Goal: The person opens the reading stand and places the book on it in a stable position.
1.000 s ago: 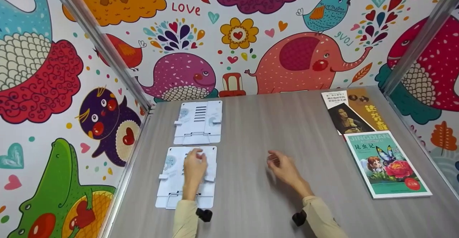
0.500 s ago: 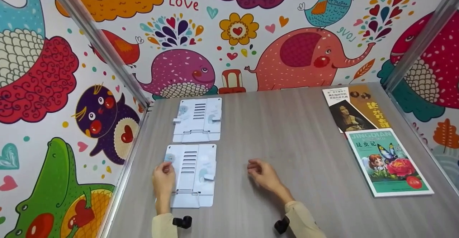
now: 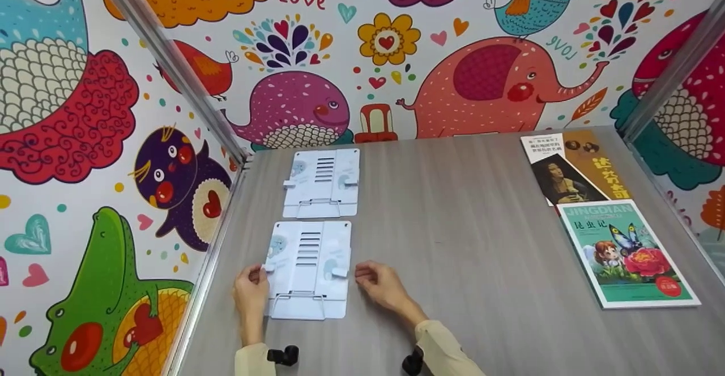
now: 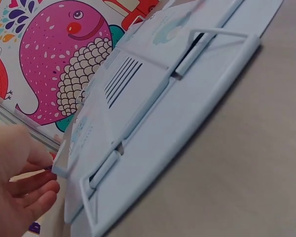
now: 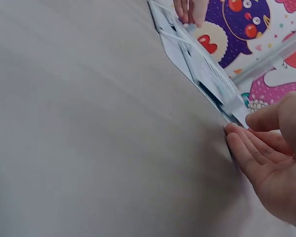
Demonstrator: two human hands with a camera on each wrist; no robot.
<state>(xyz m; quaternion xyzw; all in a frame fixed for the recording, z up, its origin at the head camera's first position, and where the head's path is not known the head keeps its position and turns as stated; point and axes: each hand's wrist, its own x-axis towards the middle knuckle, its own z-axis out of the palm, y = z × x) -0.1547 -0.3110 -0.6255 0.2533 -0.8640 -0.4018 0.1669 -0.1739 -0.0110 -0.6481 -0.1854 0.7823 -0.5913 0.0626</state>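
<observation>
Two white book stands lie folded flat on the table, one behind the other. The nearer book stand [image 3: 308, 274] has slots down its middle, a wire prop at its front and a small clip on each side. At its left edge my left hand [image 3: 251, 294] pinches the left clip [image 4: 60, 168] between thumb and fingers. My right hand [image 3: 388, 291] is beside the right edge, close to the right clip [image 3: 339, 272], with a gap between thumb and fingers and nothing held. The farther book stand [image 3: 322, 180] lies untouched just behind.
On the table's right side lies a green insect book [image 3: 628, 254], partly over a brown and white book [image 3: 572, 163] with a portrait. Cartoon-printed walls [image 3: 391, 93] with metal posts [image 3: 181, 76] bound the back and sides of the table [image 3: 453, 212].
My left hand has moved from above the nearer book stand to its left clip. The right hand has moved left across the table to the stand's right edge. The stands stay put.
</observation>
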